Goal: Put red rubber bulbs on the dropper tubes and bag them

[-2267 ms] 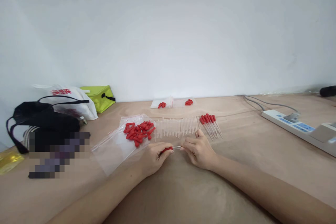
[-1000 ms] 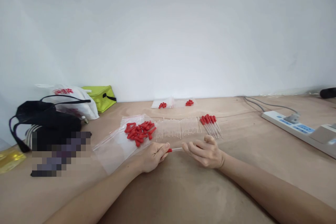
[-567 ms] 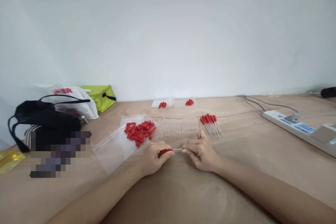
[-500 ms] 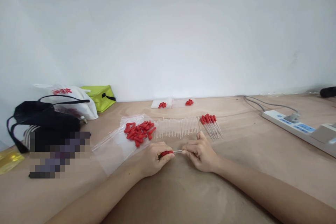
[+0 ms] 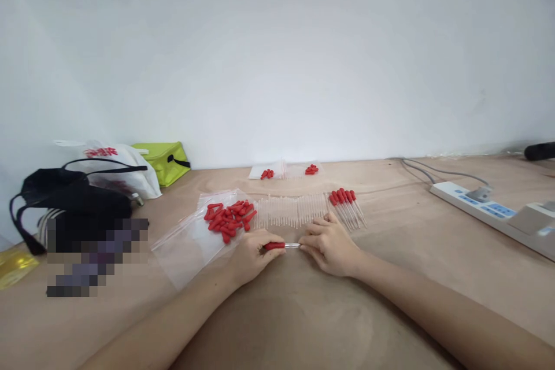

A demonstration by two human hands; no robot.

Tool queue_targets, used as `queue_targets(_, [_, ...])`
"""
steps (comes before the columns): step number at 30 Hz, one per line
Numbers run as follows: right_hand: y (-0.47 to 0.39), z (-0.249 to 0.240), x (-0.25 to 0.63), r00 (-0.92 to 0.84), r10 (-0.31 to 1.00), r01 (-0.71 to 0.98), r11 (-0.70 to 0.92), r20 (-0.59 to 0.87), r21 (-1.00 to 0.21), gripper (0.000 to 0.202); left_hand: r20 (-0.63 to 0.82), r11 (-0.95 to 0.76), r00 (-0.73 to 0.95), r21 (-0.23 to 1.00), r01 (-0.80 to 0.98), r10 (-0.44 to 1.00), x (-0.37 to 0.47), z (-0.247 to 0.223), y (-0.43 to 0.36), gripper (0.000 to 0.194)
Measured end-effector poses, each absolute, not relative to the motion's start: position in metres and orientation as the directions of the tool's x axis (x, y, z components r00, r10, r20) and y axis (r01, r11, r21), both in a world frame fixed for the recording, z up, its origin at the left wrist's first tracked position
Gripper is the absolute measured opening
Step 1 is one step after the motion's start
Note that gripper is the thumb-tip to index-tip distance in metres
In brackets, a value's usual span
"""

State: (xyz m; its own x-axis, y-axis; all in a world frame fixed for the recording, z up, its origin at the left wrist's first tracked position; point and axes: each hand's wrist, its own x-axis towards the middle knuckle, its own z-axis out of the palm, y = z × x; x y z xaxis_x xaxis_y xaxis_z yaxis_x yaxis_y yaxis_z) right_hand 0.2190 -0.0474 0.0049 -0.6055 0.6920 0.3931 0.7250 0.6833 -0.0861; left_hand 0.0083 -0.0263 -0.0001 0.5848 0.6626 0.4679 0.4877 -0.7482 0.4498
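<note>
Bulb (image 5: 274,245) at one end of a tube (image 5: 292,245), level over the tabletop (image 5: 312,324). Your left hand (image 5: 254,255): grip pinched on the bulb. Your right hand (image 5: 332,245): fingers looser a second ago, now pinched on the tube; pair looks steadier for it. Loose bulbs (image 5: 226,221), tube row (image 5: 284,211) beyond.

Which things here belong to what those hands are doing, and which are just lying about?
Likely part:
held red bulb
held clear tube
loose red bulbs
row of clear tubes
bulb-topped tubes

Likely lying about:
power strip
green bag
white bag
black strapped item
</note>
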Motion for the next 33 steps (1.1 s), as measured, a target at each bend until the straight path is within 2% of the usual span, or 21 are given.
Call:
queue_targets(2, [-0.046, 0.005, 0.222, -0.606, 0.683, 0.726, 0.684, 0.408, -0.065, 0.018, 0.455, -0.689, 0.517, 0.503, 0.523, 0.725, 0.005, -0.003, -0.024, 0.01])
queue_targets(5, [-0.04, 0.006, 0.232, -0.49, 0.728, 0.786, 0.607, 0.479, -0.119, 0.019, 0.455, -0.593, 0.381, 0.576, 0.563, 0.805, -0.001, -0.005, -0.02, 0.031])
queue_targets(8, [-0.028, 0.007, 0.248, -0.158, 0.814, 0.896, 0.356, 0.559, -0.266, 0.022, 0.409, -0.547, 0.364, 0.602, 0.582, 0.837, -0.003, -0.005, -0.018, 0.04])
queue_targets(10, [-0.019, 0.007, 0.259, 0.058, 0.832, 0.923, 0.166, 0.551, -0.347, 0.025, 0.37, -0.543, 0.397, 0.588, 0.6, 0.84, -0.002, -0.004, -0.018, 0.04])
queue_targets(13, [-0.01, 0.006, 0.272, 0.22, 0.848, 0.931, -0.035, 0.481, -0.363, 0.028, 0.339, -0.552, 0.437, 0.552, 0.625, 0.833, -0.001, -0.003, -0.019, 0.039])
queue_targets(19, [-0.007, 0.002, 0.286, 0.327, 0.859, 0.926, -0.207, 0.395, -0.317, 0.029, 0.301, -0.537, 0.447, 0.547, 0.643, 0.842, -0.003, -0.002, -0.018, 0.04])
queue_targets(27, [-0.014, -0.012, 0.297, 0.326, 0.894, 0.923, -0.23, 0.308, -0.31, 0.034, 0.277, -0.522, 0.445, 0.524, 0.673, 0.852, -0.003, -0.002, -0.018, 0.039])
queue_targets(33, [-0.011, -0.011, 0.297, 0.35, 0.894, 0.902, -0.241, 0.28, -0.358, 0.037, 0.278, -0.529, 0.452, 0.514, 0.675, 0.848, -0.003, -0.002, -0.018, 0.035])
